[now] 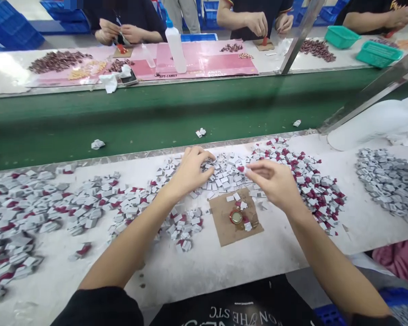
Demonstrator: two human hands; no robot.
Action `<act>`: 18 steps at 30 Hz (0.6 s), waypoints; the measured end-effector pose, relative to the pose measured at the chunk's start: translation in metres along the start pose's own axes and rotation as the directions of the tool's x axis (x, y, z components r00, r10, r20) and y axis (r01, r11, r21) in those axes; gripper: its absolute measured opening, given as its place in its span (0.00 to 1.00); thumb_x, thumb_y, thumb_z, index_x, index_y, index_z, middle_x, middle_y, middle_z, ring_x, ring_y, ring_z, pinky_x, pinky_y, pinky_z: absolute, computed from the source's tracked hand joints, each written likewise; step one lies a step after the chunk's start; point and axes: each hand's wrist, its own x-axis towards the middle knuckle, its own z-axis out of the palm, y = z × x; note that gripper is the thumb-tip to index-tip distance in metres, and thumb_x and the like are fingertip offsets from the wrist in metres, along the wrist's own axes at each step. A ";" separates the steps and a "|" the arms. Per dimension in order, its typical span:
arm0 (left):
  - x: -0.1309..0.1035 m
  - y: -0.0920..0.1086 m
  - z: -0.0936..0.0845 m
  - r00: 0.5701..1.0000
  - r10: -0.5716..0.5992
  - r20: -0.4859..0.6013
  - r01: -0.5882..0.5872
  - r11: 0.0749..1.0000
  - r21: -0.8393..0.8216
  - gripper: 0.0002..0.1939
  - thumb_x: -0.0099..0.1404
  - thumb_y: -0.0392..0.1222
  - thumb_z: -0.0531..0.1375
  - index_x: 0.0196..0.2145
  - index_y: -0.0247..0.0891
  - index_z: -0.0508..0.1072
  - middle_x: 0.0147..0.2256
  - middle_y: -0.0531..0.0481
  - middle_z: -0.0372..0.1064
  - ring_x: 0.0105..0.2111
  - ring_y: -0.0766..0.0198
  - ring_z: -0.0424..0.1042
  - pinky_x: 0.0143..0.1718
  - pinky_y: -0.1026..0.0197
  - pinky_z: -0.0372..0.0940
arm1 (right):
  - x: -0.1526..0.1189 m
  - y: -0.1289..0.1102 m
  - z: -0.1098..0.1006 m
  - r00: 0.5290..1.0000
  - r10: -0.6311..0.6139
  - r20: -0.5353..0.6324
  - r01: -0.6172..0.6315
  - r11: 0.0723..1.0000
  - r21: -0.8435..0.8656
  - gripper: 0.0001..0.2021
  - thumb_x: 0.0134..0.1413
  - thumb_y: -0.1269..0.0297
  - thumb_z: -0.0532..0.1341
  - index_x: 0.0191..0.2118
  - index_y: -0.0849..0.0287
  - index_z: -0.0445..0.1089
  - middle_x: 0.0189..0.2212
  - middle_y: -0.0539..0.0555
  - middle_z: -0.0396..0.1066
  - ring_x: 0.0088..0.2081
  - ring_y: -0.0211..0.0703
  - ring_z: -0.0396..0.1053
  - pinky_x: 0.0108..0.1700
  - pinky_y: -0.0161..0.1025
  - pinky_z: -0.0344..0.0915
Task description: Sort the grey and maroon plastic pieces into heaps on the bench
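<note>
My right hand (274,183) pinches a small white and dark red plastic piece (241,169) between thumb and fingertips. My left hand (192,170) rests over a heap of small flat white pieces (224,170), its thumb and forefinger apart and nothing visible between them. Below and between the hands lies a brown cardboard square (224,226). On it sit a bottle cap (236,217) with a pale, glossy middle, a few white pieces and a wet-looking patch.
Grey, white and dark red pieces (61,199) spread over the table's left. More red-white pieces (313,181) and a grey heap (387,181) lie right, near a white bottle (370,124). Beyond the green belt (156,122), several people work at another table; a metal post (301,36) stands there.
</note>
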 end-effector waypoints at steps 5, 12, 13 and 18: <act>-0.012 0.019 0.024 0.991 -0.015 -0.132 0.027 0.996 0.091 0.08 0.73 0.41 0.69 0.47 0.39 0.80 0.50 0.38 0.73 0.57 0.38 0.69 0.63 0.39 0.67 | -0.092 -0.002 -0.003 0.998 0.038 -0.052 -0.038 0.999 -0.001 0.05 0.68 0.60 0.73 0.45 0.50 0.88 0.41 0.55 0.88 0.42 0.52 0.87 0.47 0.48 0.86; -0.006 0.029 0.036 0.972 -0.051 -0.227 0.055 0.998 0.012 0.01 0.73 0.36 0.65 0.42 0.40 0.78 0.51 0.37 0.74 0.57 0.39 0.70 0.61 0.40 0.67 | -0.126 0.000 0.014 0.998 0.033 -0.044 -0.033 0.999 0.011 0.05 0.70 0.66 0.72 0.45 0.52 0.87 0.42 0.54 0.88 0.43 0.49 0.87 0.46 0.43 0.85; -0.007 0.031 0.034 0.968 -0.058 -0.245 0.051 0.998 -0.034 0.02 0.74 0.36 0.65 0.43 0.41 0.77 0.51 0.38 0.75 0.56 0.41 0.72 0.60 0.41 0.67 | -0.126 0.001 0.016 0.998 0.030 -0.051 -0.029 0.999 0.020 0.05 0.69 0.66 0.71 0.44 0.52 0.87 0.42 0.55 0.88 0.43 0.49 0.87 0.46 0.43 0.85; -0.022 0.047 0.023 0.979 -0.149 -0.139 0.071 0.889 -0.452 0.07 0.74 0.37 0.63 0.49 0.41 0.77 0.45 0.45 0.81 0.44 0.54 0.81 0.48 0.54 0.75 | -0.126 0.008 0.021 0.997 0.055 -0.056 -0.053 0.997 0.048 0.04 0.69 0.64 0.72 0.44 0.53 0.87 0.42 0.55 0.88 0.42 0.50 0.87 0.46 0.45 0.85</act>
